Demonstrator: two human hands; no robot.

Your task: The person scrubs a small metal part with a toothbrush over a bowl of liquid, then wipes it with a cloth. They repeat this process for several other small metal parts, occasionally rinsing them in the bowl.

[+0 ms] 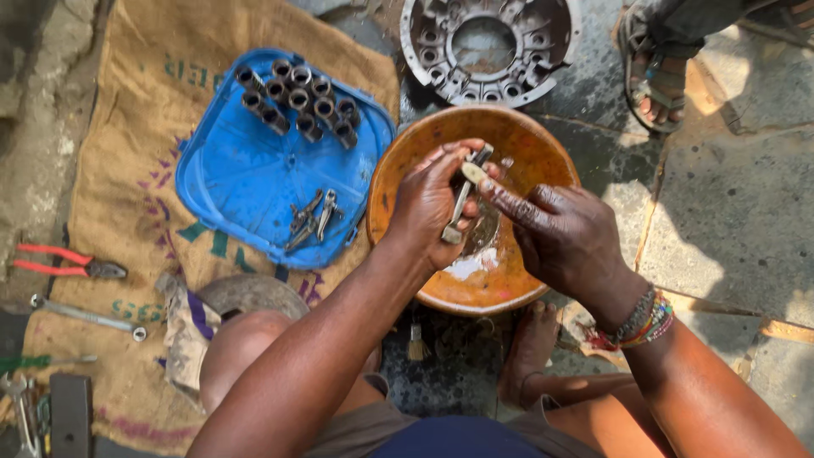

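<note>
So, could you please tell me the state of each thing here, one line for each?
Left hand: closed around a small metal lever part, over the bowl.
Right hand: fingers touching the part's top.
Orange bowl: upright, some whitish liquid at the bottom.
Blue plastic lid: lying flat, holding dark metal cylinders and small levers.
Red pliers: lying on the sack, handles apart.
Round metal housing: lying flat on the ground.

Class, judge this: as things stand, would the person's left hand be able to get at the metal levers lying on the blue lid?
Probably yes, once freed: the left hand holds a metal lever over the orange bowl, and the levers lie uncovered on the blue lid beside it.
</note>
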